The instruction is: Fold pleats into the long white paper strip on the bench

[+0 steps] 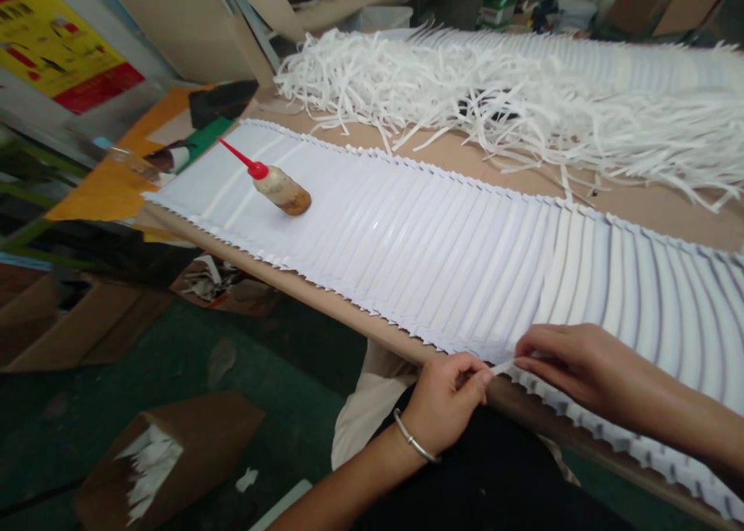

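Between my two hands, at the near edge of the table, runs a narrow white strip [503,367]. My left hand [450,398] pinches one end of it, with a bracelet on that wrist. The fingers of my right hand [566,360] are closed on the strip a short way to the right. Under and beyond my hands lies a long white sheet [325,244] lined with rows of parallel white strips, their ends sticking out along both edges. A bottle [284,190] with a red pointed nozzle and some brown contents lies on the sheet's left part.
A tangled heap of loose white strips [372,89] covers the far side of the table [459,145]. Cardboard boxes [168,453] with white scraps stand on the green floor at the left. An orange sheet [110,182] lies beyond the table's left end.
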`<move>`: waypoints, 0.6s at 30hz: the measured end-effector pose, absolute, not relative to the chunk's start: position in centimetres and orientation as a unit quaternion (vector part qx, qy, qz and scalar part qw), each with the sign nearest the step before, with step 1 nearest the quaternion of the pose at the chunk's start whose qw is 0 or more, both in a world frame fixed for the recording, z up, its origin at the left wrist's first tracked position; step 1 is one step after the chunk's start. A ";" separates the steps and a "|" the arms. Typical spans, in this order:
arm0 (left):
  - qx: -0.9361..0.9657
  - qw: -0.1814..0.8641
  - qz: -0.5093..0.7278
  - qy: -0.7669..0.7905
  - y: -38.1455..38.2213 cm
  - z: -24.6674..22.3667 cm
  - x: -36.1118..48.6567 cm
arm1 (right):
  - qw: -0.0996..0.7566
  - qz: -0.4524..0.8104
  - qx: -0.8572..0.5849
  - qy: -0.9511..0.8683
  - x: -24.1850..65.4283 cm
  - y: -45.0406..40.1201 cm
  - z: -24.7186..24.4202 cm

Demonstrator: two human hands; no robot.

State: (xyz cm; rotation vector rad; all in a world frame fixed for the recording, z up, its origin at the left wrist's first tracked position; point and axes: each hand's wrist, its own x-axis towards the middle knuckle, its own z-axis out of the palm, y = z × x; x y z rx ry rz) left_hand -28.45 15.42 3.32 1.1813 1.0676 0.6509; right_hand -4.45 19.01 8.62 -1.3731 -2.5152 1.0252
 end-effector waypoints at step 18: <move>0.506 0.567 0.343 0.552 15.7 1.8 -30.6 | -0.106 0.267 -0.439 -0.851 -10.7 25.9 6.7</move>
